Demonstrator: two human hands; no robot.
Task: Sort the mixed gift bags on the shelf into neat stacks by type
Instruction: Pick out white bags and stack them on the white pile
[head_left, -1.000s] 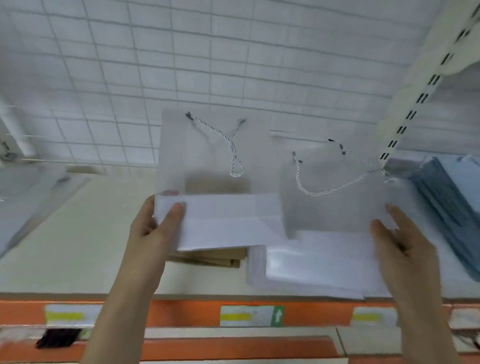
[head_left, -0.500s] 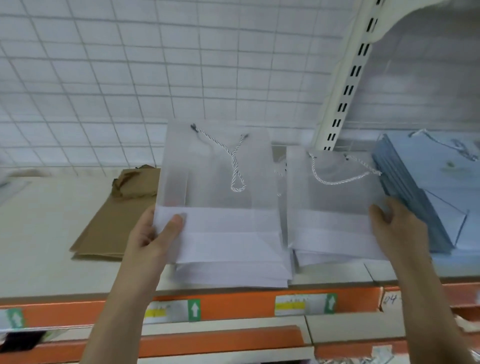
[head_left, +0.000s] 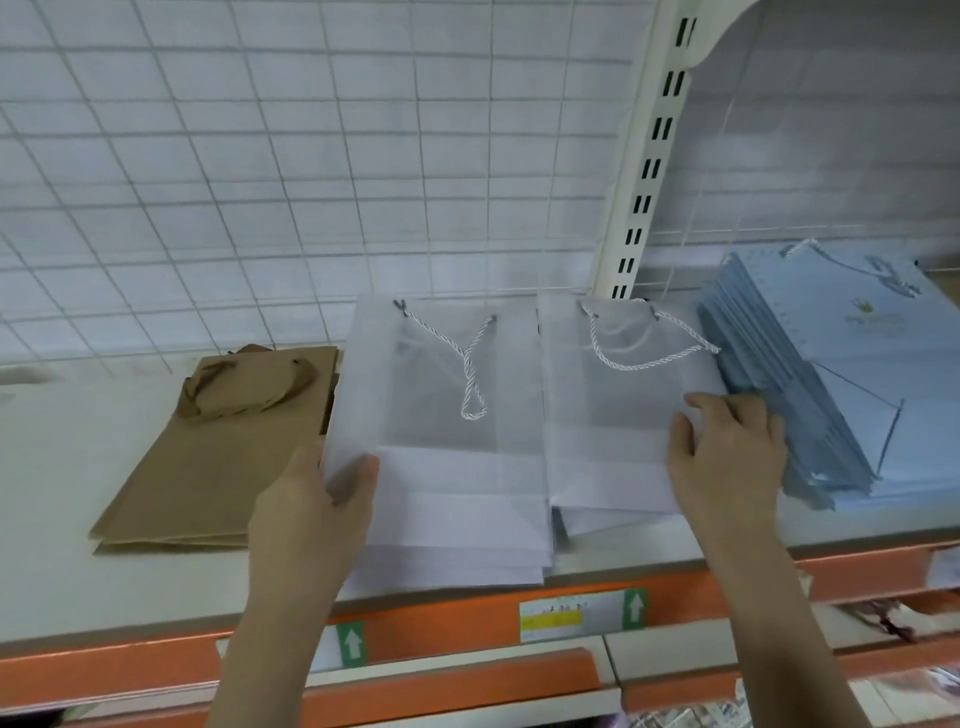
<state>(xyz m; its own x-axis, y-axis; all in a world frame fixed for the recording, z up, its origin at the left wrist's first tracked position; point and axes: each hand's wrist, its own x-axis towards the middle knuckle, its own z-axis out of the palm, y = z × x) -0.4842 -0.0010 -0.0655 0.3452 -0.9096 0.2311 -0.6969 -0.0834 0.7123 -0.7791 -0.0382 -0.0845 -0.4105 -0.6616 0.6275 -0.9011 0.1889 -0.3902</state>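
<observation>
Two stacks of frosted white gift bags with twisted cord handles lie side by side on the shelf (head_left: 67, 467). My left hand (head_left: 317, 499) grips the lower left corner of the left white stack (head_left: 447, 447), thumb on top. My right hand (head_left: 727, 452) rests on the right edge of the right white stack (head_left: 613, 415), fingers slightly bent against it. A stack of brown paper bags (head_left: 218, 457) lies flat to the left. A fanned stack of light blue bags (head_left: 852, 384) lies to the right, just beside my right hand.
A white wire grid panel (head_left: 311, 182) backs the shelf, with a slotted upright post (head_left: 644, 156) behind the white stacks. An orange price rail (head_left: 467, 623) with labels runs along the shelf's front edge. Lower shelves show below.
The left white stack has come down onto the shelf next to the right stack. My right hand has slid along the right stack's edge. The brown bags are now uncovered.
</observation>
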